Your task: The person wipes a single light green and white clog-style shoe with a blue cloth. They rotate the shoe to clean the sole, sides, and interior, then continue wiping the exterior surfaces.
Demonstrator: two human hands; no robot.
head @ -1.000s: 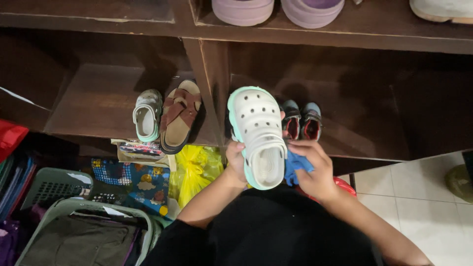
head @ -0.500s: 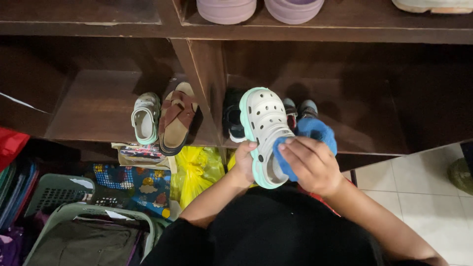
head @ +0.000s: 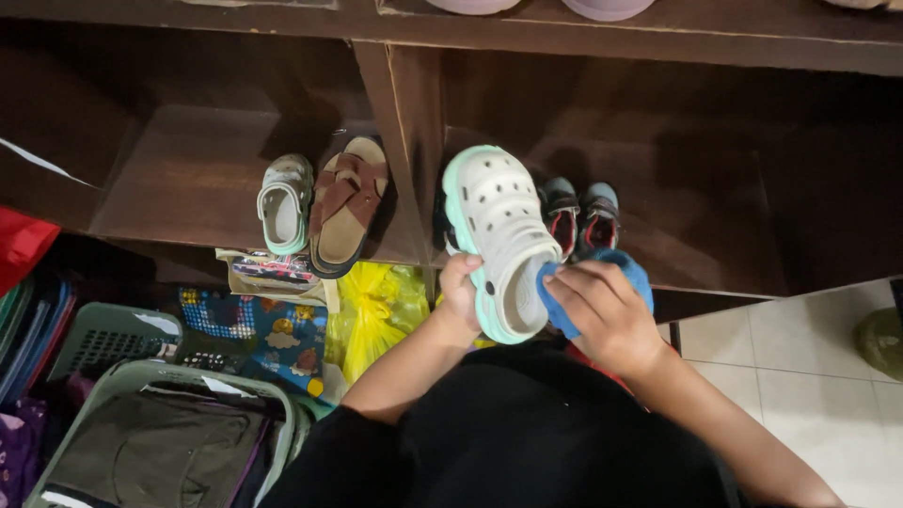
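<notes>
- My right hand (head: 602, 315) is closed around a blue cloth (head: 632, 273), my fingers pressing it against the heel end of a clog (head: 499, 235).
- My left hand (head: 461, 293) grips that clog by its left edge, thumb on top near the heel opening.
- The clog is white with a mint-green sole and holes across the toe. I hold it in the air in front of the shelf (head: 715, 226), toe pointing away from me and tilted a little to the left.
- Below my left arm, near my body, stands a grey-green basket (head: 141, 414) with dark cloth inside, and a second basket (head: 103, 339) of the same colour lies just behind it.
- Between the baskets and my left hand sit a patterned blue bag (head: 268, 339) and a yellow plastic bag (head: 376, 315).
- To my right the floor (head: 800, 367) is pale tile.
- Farther off, in the right compartment of the dark wooden shelf, a pair of small dark shoes (head: 581, 214) with red lining stands just beyond the clog.
- In the left compartment, past the wooden divider, a brown strapped sandal (head: 346, 216) lies beside a small pale-green clog (head: 282, 202), the two touching or nearly so.
</notes>
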